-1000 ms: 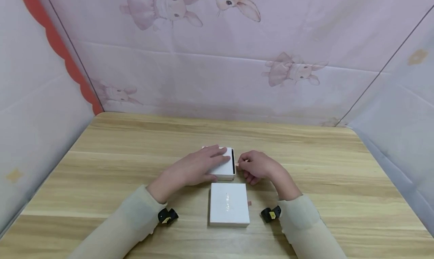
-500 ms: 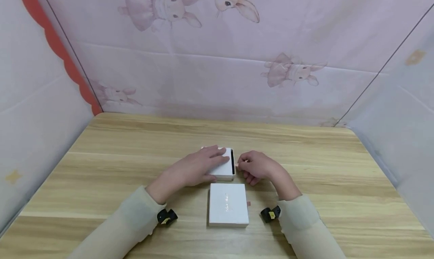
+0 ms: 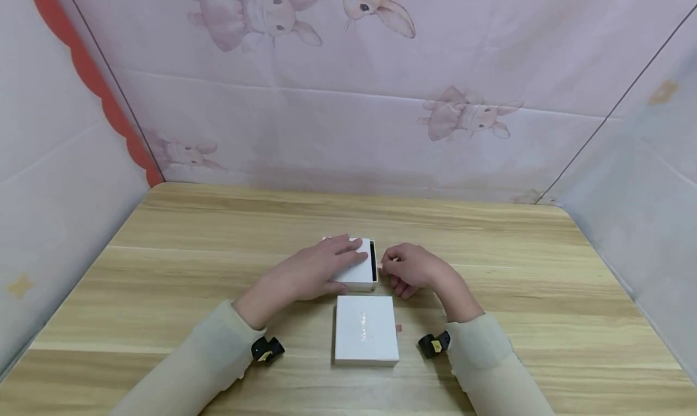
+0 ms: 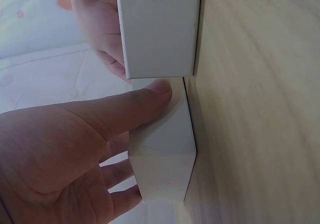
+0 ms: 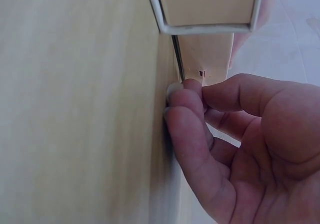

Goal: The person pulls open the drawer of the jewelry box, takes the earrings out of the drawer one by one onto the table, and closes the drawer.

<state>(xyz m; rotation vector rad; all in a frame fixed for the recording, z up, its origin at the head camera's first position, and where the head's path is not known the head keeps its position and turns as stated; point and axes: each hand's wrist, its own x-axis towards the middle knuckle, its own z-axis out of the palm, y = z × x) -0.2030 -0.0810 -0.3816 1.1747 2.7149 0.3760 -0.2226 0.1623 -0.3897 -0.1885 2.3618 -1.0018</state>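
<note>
In the head view two white boxes lie on the wooden table, one behind the other. The left hand [image 3: 305, 271] grips the far box [image 3: 354, 275], fingers across its top; in the left wrist view its thumb presses the side of that box [image 4: 162, 139]. A dark slit shows at the right end, where the inner drawer stands slightly out. The right hand [image 3: 414, 268] pinches a small pink tab [image 3: 380, 265] there; the right wrist view shows its fingertips together at the drawer front [image 5: 210, 53]. What the drawer holds is hidden.
Nearer the person lies the second white box [image 3: 366, 331], with gold lettering on top and a pink tab [image 3: 399, 328] on its right side. It sits just in front of the far box. A rabbit-print cloth [image 3: 327, 132] hangs behind the table [image 3: 218, 222].
</note>
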